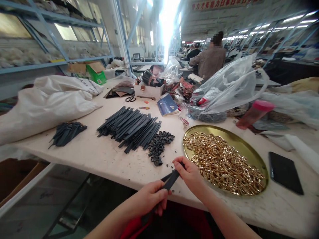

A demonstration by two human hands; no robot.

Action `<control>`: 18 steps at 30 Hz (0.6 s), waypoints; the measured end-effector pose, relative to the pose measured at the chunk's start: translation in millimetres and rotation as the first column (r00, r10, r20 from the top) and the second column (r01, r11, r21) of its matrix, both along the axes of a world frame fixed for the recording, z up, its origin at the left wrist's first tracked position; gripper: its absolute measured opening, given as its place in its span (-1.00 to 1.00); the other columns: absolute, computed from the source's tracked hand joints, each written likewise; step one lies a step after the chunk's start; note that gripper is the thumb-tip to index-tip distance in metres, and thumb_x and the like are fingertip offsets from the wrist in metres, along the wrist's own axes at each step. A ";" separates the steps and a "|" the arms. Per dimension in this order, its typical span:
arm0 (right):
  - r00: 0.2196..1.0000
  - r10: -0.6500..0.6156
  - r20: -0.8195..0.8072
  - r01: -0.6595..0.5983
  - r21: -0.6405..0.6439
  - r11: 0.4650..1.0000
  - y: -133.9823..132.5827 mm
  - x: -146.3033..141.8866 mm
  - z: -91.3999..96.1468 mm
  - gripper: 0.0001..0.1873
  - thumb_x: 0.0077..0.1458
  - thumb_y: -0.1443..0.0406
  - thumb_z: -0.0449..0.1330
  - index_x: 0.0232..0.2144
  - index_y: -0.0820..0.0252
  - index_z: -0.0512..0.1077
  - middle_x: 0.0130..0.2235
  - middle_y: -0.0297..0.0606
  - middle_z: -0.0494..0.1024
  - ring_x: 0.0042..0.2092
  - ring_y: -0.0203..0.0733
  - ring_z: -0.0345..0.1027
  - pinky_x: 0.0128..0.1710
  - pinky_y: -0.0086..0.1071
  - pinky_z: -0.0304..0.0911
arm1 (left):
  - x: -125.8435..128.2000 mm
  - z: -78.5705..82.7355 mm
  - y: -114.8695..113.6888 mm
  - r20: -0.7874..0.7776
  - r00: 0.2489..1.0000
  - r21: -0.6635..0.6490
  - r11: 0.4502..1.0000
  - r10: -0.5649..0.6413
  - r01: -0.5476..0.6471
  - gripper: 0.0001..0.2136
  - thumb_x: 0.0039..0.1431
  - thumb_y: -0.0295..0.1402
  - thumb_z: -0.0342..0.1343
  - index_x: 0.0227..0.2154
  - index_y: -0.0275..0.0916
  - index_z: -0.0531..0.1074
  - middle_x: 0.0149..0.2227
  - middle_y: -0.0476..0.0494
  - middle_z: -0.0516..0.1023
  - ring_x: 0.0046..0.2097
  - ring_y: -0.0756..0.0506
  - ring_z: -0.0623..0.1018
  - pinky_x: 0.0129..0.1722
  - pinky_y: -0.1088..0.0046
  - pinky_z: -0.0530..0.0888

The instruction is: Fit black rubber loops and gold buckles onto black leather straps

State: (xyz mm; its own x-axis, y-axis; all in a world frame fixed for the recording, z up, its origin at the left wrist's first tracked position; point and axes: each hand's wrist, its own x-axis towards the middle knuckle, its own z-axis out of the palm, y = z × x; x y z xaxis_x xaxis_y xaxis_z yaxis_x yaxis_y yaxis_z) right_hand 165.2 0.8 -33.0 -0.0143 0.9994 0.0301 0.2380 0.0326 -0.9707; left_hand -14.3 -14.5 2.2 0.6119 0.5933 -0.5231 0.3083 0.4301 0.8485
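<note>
Over the table's front edge, my left hand [155,196] is closed around a dark strap [171,180]. The strap slants up to the right, where the fingers of my right hand [187,171] pinch its upper end. A second dark length shows beside it; whether it is the same strap folded over I cannot tell. Just beyond my hands lie small black loops [159,146] and a big pile of dark flat strips [129,126]. To the right of my right hand, a round gold tray [225,132] holds many small gold buckles [221,162].
Shorter dark strips [66,133] lie at the left, near a white sack [50,103]. Farther back are scissors [130,98], a blue booklet [167,104] and a white box [149,89]. A phone [286,172], pink-lidded bottle [255,114] and plastic bag [224,83] occupy the right. A person [211,59] sits beyond.
</note>
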 end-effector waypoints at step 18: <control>0.408 -0.047 0.912 -0.209 0.143 0.967 119.8 21.6 -24.4 -0.84 0.05 0.24 0.09 -0.33 0.19 0.37 -0.29 -0.15 0.41 -0.29 -0.11 0.31 -0.32 -0.35 0.10 | 6.2 -14.9 47.5 0.157 0.856 -0.372 0.832 0.493 -0.411 -0.77 0.00 -0.41 -0.06 -0.24 -0.31 0.29 -0.59 0.04 0.40 -0.67 0.12 0.31 -0.70 0.67 0.19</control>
State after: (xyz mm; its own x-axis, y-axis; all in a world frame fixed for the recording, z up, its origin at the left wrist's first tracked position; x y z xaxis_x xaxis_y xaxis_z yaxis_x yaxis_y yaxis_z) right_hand 186.8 120.6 -57.3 -0.2418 0.9599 0.1420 0.9528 0.2626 -0.1522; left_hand -8.1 33.1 -12.7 0.4443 0.6624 -0.6032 -0.1794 0.7254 0.6645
